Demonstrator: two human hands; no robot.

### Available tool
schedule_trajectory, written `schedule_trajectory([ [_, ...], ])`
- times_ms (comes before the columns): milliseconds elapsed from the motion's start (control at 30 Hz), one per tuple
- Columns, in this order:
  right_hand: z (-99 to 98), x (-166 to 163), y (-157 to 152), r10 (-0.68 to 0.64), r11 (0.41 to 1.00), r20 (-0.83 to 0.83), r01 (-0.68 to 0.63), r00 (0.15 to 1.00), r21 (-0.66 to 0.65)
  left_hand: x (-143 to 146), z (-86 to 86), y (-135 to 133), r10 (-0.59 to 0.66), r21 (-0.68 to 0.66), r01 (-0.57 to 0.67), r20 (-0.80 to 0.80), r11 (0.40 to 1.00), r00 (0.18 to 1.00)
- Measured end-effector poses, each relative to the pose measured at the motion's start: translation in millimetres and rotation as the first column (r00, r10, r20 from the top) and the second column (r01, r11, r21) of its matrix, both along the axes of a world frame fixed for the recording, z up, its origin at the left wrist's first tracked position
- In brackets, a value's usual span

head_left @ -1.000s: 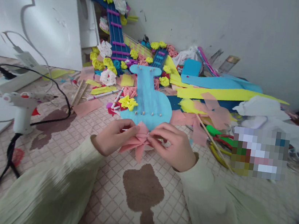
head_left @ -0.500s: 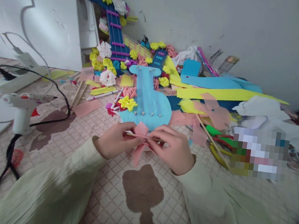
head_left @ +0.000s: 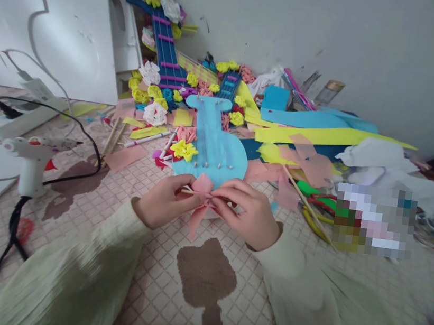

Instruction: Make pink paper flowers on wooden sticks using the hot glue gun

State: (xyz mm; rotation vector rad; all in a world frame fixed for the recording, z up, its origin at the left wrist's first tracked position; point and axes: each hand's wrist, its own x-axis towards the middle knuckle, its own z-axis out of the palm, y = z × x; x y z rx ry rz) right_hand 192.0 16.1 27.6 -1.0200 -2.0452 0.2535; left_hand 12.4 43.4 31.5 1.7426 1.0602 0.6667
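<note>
Between my hands is a piece of pink crepe paper [head_left: 203, 183] with a thin wooden stick [head_left: 187, 191] along it. My left hand [head_left: 170, 199] is closed on the stick and the paper's left side. The fingers of my right hand [head_left: 248, 209] pinch the paper at its middle, by the stick's right part. One strip of the paper hangs down below my fingers. Just beyond my hands lies a light blue guitar-shaped cutout [head_left: 218, 149] with small pegs. A yellow paper flower [head_left: 184, 150] sits at its left edge, and its lower end is partly hidden by my hands.
A white hot glue gun [head_left: 33, 159] with a black cable stands at left. Dark blue guitar shapes [head_left: 167, 52] with paper flowers lean at the back. Yellow paper strips [head_left: 324, 136], pink scraps [head_left: 316, 167], scissors [head_left: 315, 223] and white crumpled paper [head_left: 377, 157] lie at right.
The pink paper is drawn in closer around the stick; less of the stick shows on the right. My right fingers have shifted slightly left, toward the left hand.
</note>
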Motion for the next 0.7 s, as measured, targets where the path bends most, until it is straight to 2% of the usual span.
schedule_trajectory([
  [167, -3.6, 0, -1, -0.007, 1.000, 0.045, 0.006, 0.999, 0.023, 1, 1.0, -2, 0.018, 0.147, -0.001, -0.116, 0.989, 0.993],
  [467, -10.7, 3, 4, 0.026, 1.000, -0.001, -0.026, 1.000, -0.013, 2, -5.3, -1, 0.041, 0.151, -0.025, -0.109, 0.988, 0.993],
  [700, -15.4, 2, 7, 0.034, 0.999, 0.032, -0.033, 0.999, -0.033, 5, -13.7, 5, 0.041, 0.233, -0.013, -0.113, 0.972, 0.993],
])
